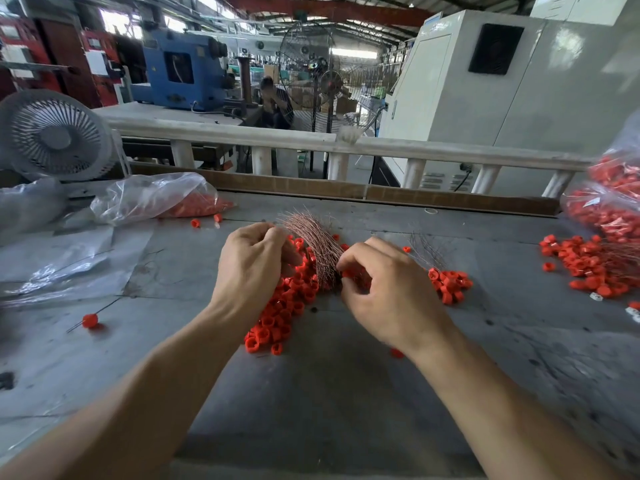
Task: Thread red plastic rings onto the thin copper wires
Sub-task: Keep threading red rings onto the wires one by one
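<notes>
A curved bundle of thin copper wires [317, 240] arches over a heap of red plastic rings [284, 310] in the middle of the grey table [329, 393]. My left hand [254, 268] sits at the bundle's left side with its fingers curled at the wires near the top. My right hand [381, 289] is on the bundle's right, pinching a red ring [348, 273] at the wires' lower end. A small cluster of rings [450, 284] lies just right of my right hand. One ring threaded on a single wire [90, 320] lies alone at the left.
Clear plastic bags of red rings lie at the back left [162, 199] and far right [609, 199]. Another ring pile with wires [588, 268] spreads at the right. A small white fan [55, 136] stands at the back left, and a white railing [311, 140] borders the table's far side.
</notes>
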### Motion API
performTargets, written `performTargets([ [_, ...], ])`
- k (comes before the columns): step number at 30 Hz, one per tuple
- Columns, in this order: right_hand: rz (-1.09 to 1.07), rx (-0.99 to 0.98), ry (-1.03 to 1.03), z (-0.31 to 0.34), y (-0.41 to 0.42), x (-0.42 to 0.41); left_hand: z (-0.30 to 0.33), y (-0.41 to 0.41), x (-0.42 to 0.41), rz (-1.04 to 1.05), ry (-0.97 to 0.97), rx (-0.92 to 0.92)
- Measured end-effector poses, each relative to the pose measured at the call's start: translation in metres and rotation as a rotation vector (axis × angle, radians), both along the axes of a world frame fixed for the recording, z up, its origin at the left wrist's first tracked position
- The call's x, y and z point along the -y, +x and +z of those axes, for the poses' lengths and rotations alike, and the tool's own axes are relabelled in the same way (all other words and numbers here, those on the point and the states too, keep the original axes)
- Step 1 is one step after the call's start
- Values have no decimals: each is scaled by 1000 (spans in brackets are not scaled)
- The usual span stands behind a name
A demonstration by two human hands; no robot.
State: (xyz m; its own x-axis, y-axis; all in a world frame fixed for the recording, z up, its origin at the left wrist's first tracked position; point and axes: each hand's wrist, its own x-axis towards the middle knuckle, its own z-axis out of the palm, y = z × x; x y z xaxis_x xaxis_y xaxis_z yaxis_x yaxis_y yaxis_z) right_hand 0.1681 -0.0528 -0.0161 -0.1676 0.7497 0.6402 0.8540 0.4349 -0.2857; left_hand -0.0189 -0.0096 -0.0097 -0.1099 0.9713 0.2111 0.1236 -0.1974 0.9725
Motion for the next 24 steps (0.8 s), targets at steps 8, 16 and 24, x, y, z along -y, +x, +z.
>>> performTargets([
  [8, -17, -105, -11, -4, 3, -4, 1, -4, -1, 2, 33, -72],
  [16, -525, -249, -36, 2, 45, -16, 1, -3, -2, 51, 57, -211],
  [24, -839, -93, -307, 4, 84, -20, 0, 0, 5, 136, 118, -622],
])
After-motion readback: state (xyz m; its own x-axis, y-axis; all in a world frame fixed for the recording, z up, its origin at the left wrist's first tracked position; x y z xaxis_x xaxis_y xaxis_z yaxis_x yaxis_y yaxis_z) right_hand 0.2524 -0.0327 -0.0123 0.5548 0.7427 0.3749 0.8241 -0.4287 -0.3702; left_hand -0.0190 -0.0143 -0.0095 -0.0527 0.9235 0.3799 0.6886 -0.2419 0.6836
